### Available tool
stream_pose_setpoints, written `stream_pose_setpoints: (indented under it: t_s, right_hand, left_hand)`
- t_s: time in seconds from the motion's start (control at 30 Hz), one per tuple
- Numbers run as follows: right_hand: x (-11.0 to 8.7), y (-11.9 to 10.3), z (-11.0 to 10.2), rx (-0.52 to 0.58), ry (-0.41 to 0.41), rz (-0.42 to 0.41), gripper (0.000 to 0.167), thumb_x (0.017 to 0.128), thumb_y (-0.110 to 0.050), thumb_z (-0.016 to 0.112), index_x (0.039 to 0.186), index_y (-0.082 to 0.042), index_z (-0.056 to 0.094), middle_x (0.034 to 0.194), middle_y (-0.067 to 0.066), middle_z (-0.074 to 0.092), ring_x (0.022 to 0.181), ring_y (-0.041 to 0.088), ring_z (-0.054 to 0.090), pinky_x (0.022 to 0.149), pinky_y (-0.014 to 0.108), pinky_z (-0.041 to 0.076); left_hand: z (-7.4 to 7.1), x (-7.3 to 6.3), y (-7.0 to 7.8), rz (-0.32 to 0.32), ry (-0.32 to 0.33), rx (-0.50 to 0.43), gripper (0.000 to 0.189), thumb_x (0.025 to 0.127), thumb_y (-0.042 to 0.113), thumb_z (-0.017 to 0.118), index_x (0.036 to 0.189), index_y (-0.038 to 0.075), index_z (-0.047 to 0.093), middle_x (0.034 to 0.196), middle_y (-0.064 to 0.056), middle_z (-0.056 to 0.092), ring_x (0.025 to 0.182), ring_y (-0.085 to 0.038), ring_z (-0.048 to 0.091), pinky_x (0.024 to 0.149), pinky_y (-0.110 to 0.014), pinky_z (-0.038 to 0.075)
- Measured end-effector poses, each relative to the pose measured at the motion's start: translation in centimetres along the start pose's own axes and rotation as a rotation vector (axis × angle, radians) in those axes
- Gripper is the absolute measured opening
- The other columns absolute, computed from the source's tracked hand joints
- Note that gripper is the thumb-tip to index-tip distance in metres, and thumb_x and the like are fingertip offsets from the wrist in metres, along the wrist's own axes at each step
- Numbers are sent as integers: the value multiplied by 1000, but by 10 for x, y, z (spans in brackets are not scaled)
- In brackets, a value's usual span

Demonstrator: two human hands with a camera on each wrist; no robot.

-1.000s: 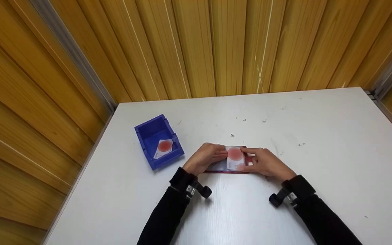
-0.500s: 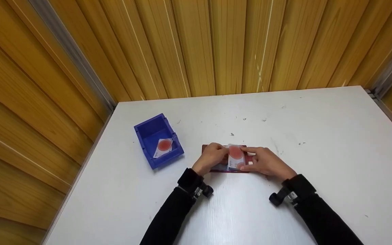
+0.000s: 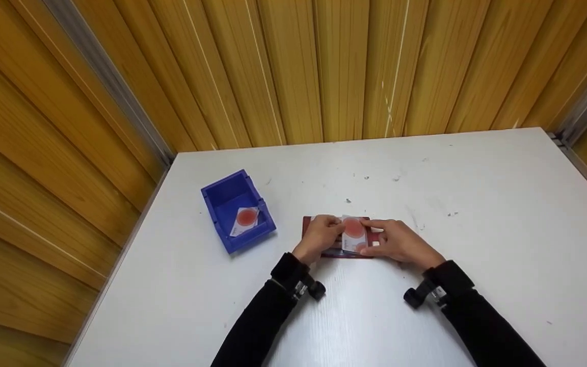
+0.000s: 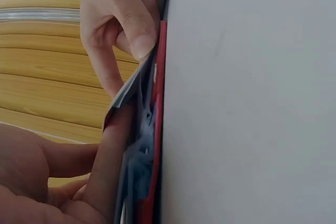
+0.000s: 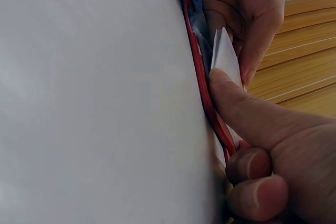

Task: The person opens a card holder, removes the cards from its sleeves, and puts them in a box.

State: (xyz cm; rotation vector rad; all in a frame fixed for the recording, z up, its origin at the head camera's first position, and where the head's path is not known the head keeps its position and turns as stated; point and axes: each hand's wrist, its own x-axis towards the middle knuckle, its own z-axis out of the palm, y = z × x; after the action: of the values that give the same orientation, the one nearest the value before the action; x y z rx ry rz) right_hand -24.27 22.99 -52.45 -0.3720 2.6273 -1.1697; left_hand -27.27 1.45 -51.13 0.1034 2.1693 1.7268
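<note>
A white card with a red circle (image 3: pixel 354 238) lies at a slant over an opened dark-red card holder (image 3: pixel 307 224) on the table. My left hand (image 3: pixel 319 235) pinches the card's left edge, thumb on top; in the left wrist view one finger reaches under the lifted card (image 4: pixel 127 88). Clear plastic sleeves (image 4: pixel 143 153) show between that finger and the red cover (image 4: pixel 160 85). At the right edge, my right hand (image 3: pixel 400 243) pinches the card between thumb and forefinger. In the right wrist view its thumb (image 5: pixel 244 106) presses the card's near edge.
Left of the hands stands a blue plastic bin (image 3: pixel 218 224), with white cards (image 3: pixel 245 219) lying in its near end. The white table (image 3: pixel 477 204) ends at a wood-patterned wall (image 3: pixel 342 71) at the back.
My left hand has moved right from the holder's left part, and its fingers have curled to pinch the card's edge. The card's left side has risen slightly; my right hand stays in place.
</note>
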Motion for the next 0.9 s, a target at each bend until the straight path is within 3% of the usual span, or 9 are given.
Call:
stream_pose_setpoints:
  t_s: [0.27,0.43,0.63,0.9]
  right_hand:
    - [0,0,1,-10,17,-1,84,81,-40,89,152,-13,53,83,0,63,64,12,47,55,24,35]
    - [1,1,2,-40,19,5,85,80,-43,89,152,-15,53,75,-2,53,59,11,45,52,24,36]
    - [0,2,1,-18,7,14,84,81,-39,88,153,-14,52,69,-2,52,47,11,47,47,26,42]
    - [-1,3,1,-14,15,-7,84,81,-40,89,152,-13,52,65,-4,47,46,11,46,46,27,43]
  left_hand:
    - [-8,-1,2,-1,-23,-4,10,102,2,61,101,-6,67,80,-4,66,66,-9,64,59,-22,57]
    - [-20,-4,7,-9,-20,40,10,101,2,61,101,-6,66,81,-4,64,67,-10,64,59,-22,57]
    - [-39,-7,12,-20,-9,116,11,100,1,61,98,-7,67,83,-5,63,73,-12,63,67,-27,61]
    - [-60,-9,17,-29,10,118,14,100,2,60,106,-10,66,88,-8,62,79,-17,63,74,-32,63]
